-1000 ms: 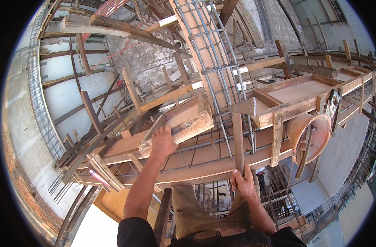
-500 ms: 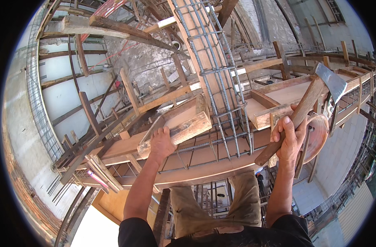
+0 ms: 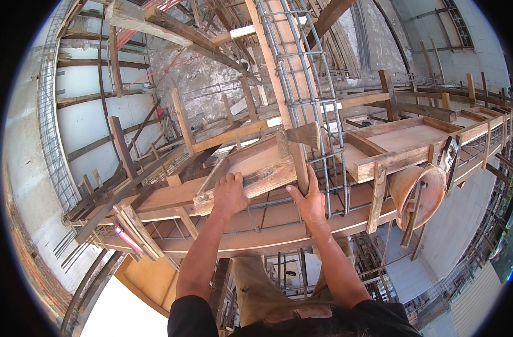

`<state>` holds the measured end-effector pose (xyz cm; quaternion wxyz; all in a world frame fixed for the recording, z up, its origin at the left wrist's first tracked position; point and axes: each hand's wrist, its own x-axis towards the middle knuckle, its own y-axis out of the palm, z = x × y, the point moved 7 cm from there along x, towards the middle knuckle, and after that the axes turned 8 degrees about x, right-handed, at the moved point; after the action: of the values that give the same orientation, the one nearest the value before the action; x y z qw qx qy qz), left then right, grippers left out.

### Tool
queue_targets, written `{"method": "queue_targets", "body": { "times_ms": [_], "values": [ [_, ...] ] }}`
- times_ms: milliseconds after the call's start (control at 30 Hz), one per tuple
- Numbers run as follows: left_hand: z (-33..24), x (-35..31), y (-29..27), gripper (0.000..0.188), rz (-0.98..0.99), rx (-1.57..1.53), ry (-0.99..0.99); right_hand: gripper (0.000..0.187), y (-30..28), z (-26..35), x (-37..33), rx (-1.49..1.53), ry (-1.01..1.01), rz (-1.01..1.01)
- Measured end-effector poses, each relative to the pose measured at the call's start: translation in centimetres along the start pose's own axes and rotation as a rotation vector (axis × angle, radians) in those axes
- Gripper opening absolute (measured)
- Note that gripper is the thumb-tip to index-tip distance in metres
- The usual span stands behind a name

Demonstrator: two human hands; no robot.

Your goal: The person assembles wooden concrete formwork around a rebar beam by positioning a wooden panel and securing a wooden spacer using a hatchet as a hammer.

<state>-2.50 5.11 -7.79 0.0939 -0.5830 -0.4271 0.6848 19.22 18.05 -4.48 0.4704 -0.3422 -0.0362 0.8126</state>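
Note:
A wooden formwork frame (image 3: pixel 262 181) of joined boards lies tilted across the beam form in front of me. My left hand (image 3: pixel 230 195) grips its near board by the left end, fingers curled over the top edge. In my right hand (image 3: pixel 311 203) is a hatchet (image 3: pixel 297 159), held by its wooden handle with the head upward. The hatchet head is at the frame's right end, close beside the upright rebar cage (image 3: pixel 304 84); whether it touches the wood I cannot tell.
A bucket (image 3: pixel 416 196) hangs at the right on the form's outer side, with a tool (image 3: pixel 448 157) above it. More board formwork (image 3: pixel 405 137) runs off to the right. Bundled wood strips (image 3: pixel 134 227) stand at the left. Below the beam form (image 3: pixel 251 241) is an open drop with scaffolding.
My right hand has brought the hatchet from the raised right side down and left to the frame's right end. The left hand keeps its hold; the view has shifted slightly.

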Motion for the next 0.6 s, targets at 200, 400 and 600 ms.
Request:
{"method": "queue_targets", "body": {
  "times_ms": [200, 400, 600],
  "values": [
    [-0.9, -0.5, 1.8, 0.064, 0.002, -0.034, -0.016, 0.071, 3.9, -1.3, 3.3, -0.282, 0.146, 0.143],
    [-0.8, 0.6, 0.1, 0.068, -0.128, -0.040, -0.010, 0.061, 3.7, -0.9, 3.7, -0.282, 0.135, 0.101],
    [-0.4, 0.6, 0.2, 0.073, -0.121, -0.006, -0.019, 0.063, 4.1, 0.0, 4.3, -0.217, 0.137, 0.191]
  ]
}}
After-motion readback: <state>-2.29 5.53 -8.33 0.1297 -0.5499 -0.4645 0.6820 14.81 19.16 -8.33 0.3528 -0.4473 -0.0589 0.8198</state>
